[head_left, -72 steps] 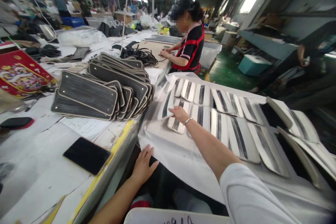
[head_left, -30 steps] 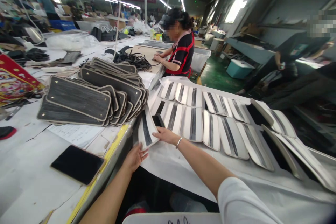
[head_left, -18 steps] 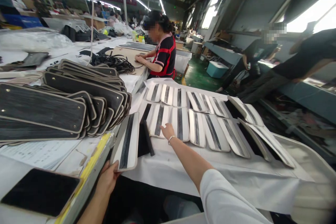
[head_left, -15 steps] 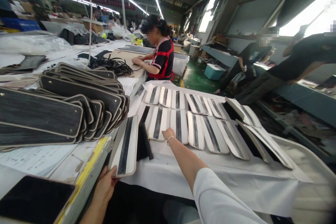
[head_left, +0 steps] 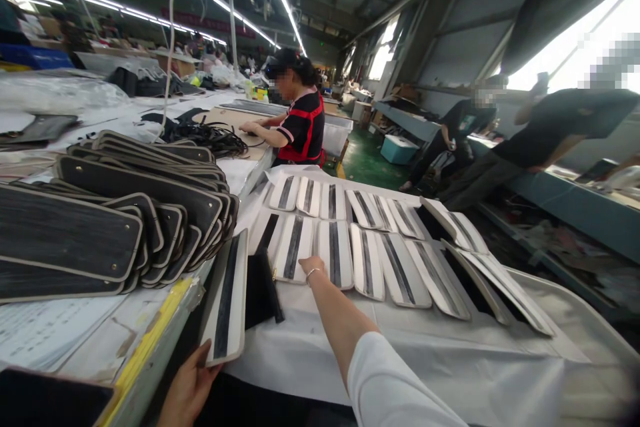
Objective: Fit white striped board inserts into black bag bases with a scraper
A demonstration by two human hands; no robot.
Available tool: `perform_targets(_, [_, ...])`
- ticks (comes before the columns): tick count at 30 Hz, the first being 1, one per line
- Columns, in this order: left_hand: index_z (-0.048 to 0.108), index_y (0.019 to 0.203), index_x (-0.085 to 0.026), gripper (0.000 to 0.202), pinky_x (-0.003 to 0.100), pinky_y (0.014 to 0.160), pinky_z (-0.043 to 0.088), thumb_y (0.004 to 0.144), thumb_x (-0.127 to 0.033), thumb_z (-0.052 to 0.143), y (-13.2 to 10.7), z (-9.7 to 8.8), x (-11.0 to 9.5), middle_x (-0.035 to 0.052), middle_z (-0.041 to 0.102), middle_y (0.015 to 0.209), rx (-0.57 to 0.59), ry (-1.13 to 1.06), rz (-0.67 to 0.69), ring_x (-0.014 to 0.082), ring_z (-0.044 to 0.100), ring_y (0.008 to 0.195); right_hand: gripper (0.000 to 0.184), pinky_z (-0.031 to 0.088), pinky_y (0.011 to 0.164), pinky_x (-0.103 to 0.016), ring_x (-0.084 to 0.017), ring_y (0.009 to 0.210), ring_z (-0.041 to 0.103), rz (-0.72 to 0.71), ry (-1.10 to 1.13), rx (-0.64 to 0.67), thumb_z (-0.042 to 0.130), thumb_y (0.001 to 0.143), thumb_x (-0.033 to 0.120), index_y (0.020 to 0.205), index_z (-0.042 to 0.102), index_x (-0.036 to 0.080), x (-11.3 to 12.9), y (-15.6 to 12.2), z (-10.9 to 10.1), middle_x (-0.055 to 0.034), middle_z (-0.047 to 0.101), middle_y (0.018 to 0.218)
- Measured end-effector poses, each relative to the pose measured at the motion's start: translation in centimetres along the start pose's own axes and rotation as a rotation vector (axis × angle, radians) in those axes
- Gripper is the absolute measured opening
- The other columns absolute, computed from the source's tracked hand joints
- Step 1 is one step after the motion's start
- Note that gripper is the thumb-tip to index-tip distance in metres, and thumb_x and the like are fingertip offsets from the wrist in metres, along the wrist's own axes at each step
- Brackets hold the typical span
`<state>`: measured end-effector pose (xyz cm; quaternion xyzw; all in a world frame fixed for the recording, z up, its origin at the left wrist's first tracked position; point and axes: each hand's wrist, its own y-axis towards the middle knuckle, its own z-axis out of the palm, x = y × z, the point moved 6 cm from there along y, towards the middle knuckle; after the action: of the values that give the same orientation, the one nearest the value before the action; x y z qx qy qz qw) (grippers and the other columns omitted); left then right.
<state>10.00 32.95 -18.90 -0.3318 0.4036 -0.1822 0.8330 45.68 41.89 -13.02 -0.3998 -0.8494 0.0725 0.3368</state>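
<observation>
Gripping the near end of a white dark-striped panel [head_left: 226,297], the left hand [head_left: 187,381] holds it at the left edge of the white sheet [head_left: 313,320]. The right hand [head_left: 313,269] lies over the near right corner of a second striped panel [head_left: 294,247]; finger closure cannot be told. Judged light, fairly stiff; best held by the edges, off the stripe.

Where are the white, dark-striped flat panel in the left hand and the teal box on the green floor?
White, dark-striped flat panel [head_left: 227,299]: head view, middle of its stripe.
Teal box [head_left: 398,151]: head view, near side.
</observation>
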Motion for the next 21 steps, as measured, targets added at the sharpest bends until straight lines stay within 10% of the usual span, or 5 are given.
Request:
perform_targets(5, [0.057,0.100,-0.009,0.024,0.028,0.062,0.059,0.078,-0.002,0.054,0.2,0.0,0.2,0.0060,0.067,0.080,0.002,0.015,0.005,0.0177,0.067,0.069,0.022,0.048,0.070,-0.030,-0.014,0.074,0.059,-0.214,0.018,0.097,0.061,0.082,0.033,0.085,0.060,0.011,4.1,-1.3,0.3,-0.0053,0.063,0.082])
perform_targets(15, [0.055,0.111,-0.010,0.034,0.030,0.067,0.059,0.079,0.000,0.054,-0.4,0.6,0.0,0.0060,0.066,0.084,0.018,-0.034,-0.021,0.0183,0.067,0.071,0.021,0.038,0.072,-0.027,-0.018,0.079,0.052,-0.598,0.086,-0.130,0.040,0.087,0.029,0.085,0.056,0.015,8.0,-2.5,-12.5,-0.0053,0.059,0.082])
perform_targets(21, [0.058,0.103,-0.019,0.033,0.023,0.067,0.058,0.078,0.002,0.055,-2.7,0.5,0.0,0.0016,0.068,0.083,-0.020,-0.006,0.088,0.0152,0.067,0.076,0.023,0.040,0.081,-0.028,-0.017,0.087,0.052,-0.710,0.085,-0.101,0.043,0.090,0.034,0.099,0.055,0.017,10.2,-4.0,-14.1,-0.0055,0.059,0.094])
